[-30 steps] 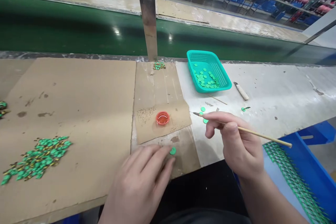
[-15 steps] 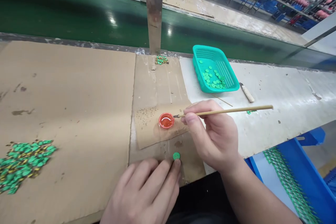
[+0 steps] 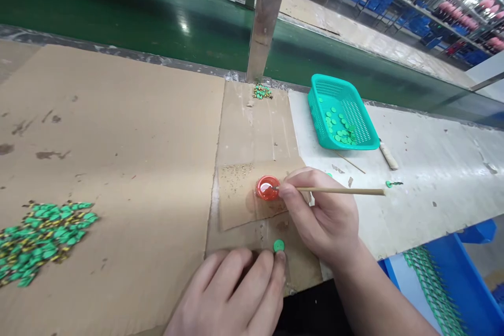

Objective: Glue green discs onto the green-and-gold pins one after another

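Right grip: the right hand (image 3: 323, 215) is clamped on a wooden stick (image 3: 334, 190), held between thumb and fingers, wrist raised.
Stick tip: in the mouth of a red cup (image 3: 268, 188) with red liquid inside; the cup stands on a speckled cardboard sheet (image 3: 240, 194).
Left grip: the left hand (image 3: 230, 294) lies low with fingers together, one fingertip (image 3: 280, 257) touching a green disc (image 3: 279, 245). I cannot tell whether it is pinched.
Basket: a teal plastic basket (image 3: 356, 115) holds loose green discs (image 3: 342, 135), on the table (image 3: 433, 194) beyond the cup.
Left of the hands: a heap of green-and-gold pieces (image 3: 43, 236) on wide cardboard (image 3: 118, 131).
Below the table's edge: a blue crate (image 3: 460, 278) with green strands (image 3: 433, 286).
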A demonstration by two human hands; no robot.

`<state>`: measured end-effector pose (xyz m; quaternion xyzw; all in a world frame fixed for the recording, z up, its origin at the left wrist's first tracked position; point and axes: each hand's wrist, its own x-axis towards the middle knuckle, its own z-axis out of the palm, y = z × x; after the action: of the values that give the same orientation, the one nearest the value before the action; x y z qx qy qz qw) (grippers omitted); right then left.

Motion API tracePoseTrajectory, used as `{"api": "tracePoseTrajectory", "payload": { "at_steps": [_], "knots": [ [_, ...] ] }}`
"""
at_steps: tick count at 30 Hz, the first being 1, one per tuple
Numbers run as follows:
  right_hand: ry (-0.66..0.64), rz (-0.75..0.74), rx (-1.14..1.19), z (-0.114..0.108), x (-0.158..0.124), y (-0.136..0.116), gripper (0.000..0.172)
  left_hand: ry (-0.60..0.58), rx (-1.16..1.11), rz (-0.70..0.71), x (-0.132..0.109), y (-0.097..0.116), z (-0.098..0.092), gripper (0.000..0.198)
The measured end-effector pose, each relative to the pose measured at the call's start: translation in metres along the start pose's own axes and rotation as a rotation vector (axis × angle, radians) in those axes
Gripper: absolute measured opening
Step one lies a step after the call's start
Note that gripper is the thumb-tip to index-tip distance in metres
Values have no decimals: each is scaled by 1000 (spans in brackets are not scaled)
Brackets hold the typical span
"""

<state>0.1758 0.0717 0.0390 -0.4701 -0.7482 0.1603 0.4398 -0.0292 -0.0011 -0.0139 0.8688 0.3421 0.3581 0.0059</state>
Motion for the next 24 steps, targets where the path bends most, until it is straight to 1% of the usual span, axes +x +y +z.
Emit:
{"api": "tracePoseTrajectory", "payload": {
  "at_steps": [4, 10, 14, 18, 21, 24],
  "knots": [
    [-5, 1, -3, 1, -2, 2, 18, -28, -3, 6, -2, 1, 0, 18],
    [-9, 3, -14, 2, -1, 2, 17, -27, -2, 6, -4, 1, 0, 21],
    [26, -7, 0, -2, -4, -2, 18, -38, -8, 10, -4, 0, -1, 22],
    [82, -60, 13, -14, -28, -12, 20, -74, -10, 40, -5, 0, -3, 28],
    [75, -89, 22, -21, -52, -20, 21, -29, -40, 32, -5, 1, -2, 21],
    [38, -110, 28, -22, -70, -25, 18, 9, -76, 11, -5, 4, -1, 19]
  ]
}}
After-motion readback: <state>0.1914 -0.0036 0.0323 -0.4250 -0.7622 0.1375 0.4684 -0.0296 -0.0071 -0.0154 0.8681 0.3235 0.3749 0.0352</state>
